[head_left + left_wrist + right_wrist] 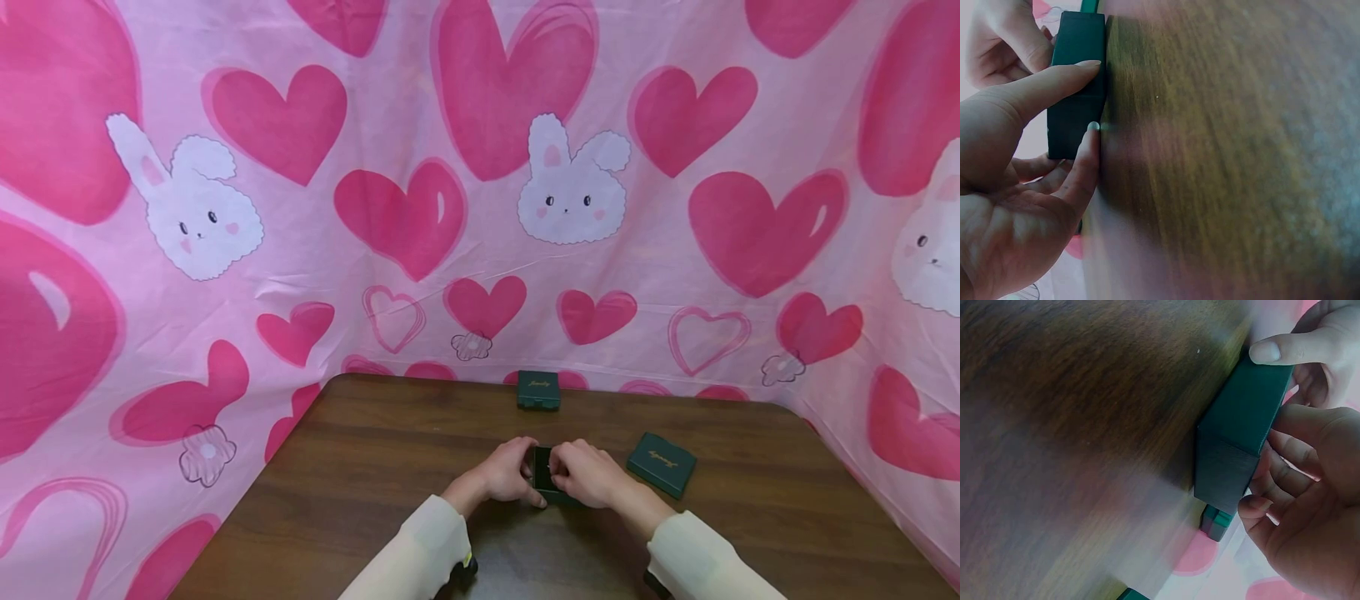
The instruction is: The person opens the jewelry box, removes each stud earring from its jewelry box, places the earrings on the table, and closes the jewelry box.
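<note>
A dark green jewellery box point(1079, 44) with a black inside stands on the table, its top open in the head view. My left hand point(512, 472) grips its left end, thumb along the near wall. My right hand point(588, 473) is bent over the opening, fingers curled, the tips at the black inside point(543, 471). A tiny pale glint shows by those fingertips; what it is, and whether they pinch anything, is hidden. In the right wrist view, the right hand point(1310, 494) lies along the box's upper edge, and the left thumb point(1266, 351) presses its far end.
Right of the hands lies a flat green piece, like a box lid point(662, 464), with gold lettering. A similar green box point(538, 390) with gold lettering sits at the table's back edge. Pink cloth point(495, 250) with hearts and rabbits hangs behind the brown wooden table point(360, 467).
</note>
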The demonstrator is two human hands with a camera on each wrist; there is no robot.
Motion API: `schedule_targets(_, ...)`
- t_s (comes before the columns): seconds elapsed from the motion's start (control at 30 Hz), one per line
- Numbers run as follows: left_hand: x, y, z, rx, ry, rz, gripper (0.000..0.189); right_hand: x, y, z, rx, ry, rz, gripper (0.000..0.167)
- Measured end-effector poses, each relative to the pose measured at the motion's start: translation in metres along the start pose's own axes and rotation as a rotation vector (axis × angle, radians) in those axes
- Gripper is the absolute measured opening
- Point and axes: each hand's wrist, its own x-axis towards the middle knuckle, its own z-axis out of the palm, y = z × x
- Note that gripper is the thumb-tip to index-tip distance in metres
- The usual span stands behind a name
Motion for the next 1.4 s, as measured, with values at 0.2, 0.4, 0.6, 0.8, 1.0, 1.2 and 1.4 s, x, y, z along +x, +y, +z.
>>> schedule_targets(0.2,-0.0007,0.0002,0.0000,-0.001,-0.004,-0.001,0.076,0.0008,0.0026,0.0008,0.007,0.016,-0.003,0.008)
schedule_targets(0.4,-0.0004,0.0007,-0.0004,0.009,-0.004,0.003,0.077,0.0019,0.0035,0.0000,-0.003,0.022,0.021,0.008)
schedule_targets(0.6,-0.0002,0.0003,-0.0003,0.016,-0.006,0.007,0.076,0.0018,0.0035,-0.0004,0.000,0.016,0.025,0.008)
schedule_targets(0.8,-0.0002,0.0002,-0.0008,0.006,-0.006,0.002,0.074,0.0002,0.0017,-0.0019,0.017,0.010,0.026,0.007)
schedule_targets(1.0,-0.0004,-0.0001,-0.0012,0.000,-0.007,0.002,0.073,-0.0001,0.0019,-0.0024,0.008,0.009,0.030,0.006)
schedule_targets(1.2,0.0004,-0.0009,-0.0005,0.003,-0.007,0.009,0.074,-0.0004,0.0021,-0.0027,0.011,0.011,0.032,0.005)
schedule_targets(1.4,0.0016,-0.0024,0.0000,0.004,-0.007,0.011,0.075,-0.0014,0.0013,-0.0052,0.022,0.013,0.044,0.005)
